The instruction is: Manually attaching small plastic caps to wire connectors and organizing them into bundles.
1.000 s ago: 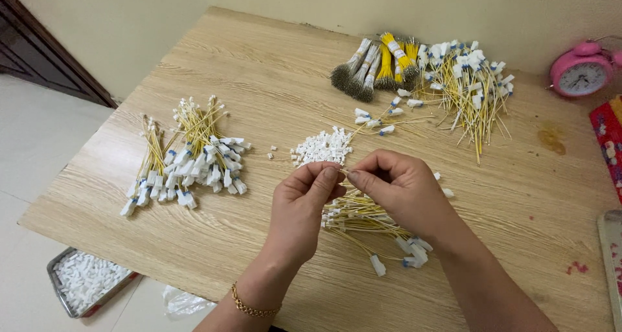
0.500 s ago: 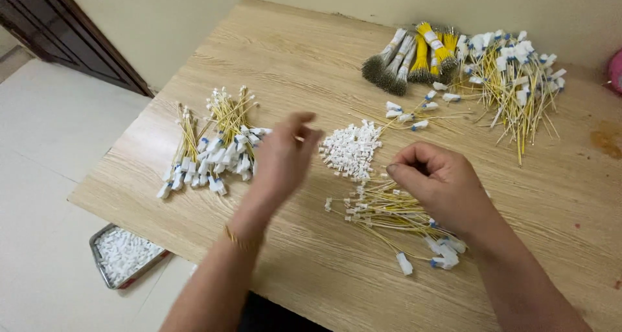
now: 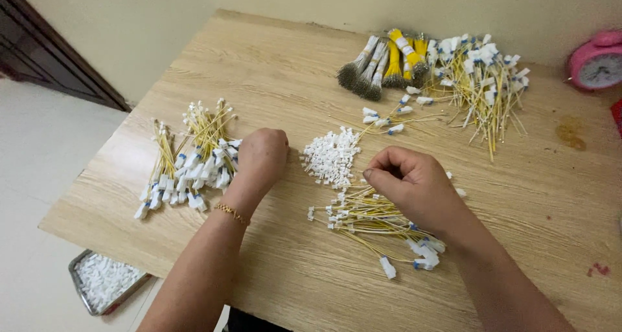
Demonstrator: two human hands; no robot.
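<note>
Wires (image 3: 194,157) finished with white plugs lie heaped at nine o'clock, long axes toward twelve; the left hand (image 3: 259,156), curled narrow, rests on their right edge. White plugs (image 3: 332,156) sit between the hands. The right hand (image 3: 414,186), pinched narrow, hovers over loose wires (image 3: 369,218) running toward four o'clock.

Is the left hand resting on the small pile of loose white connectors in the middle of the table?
No, the left hand lies at the pile of yellow wires, apart from the white connectors.
</note>
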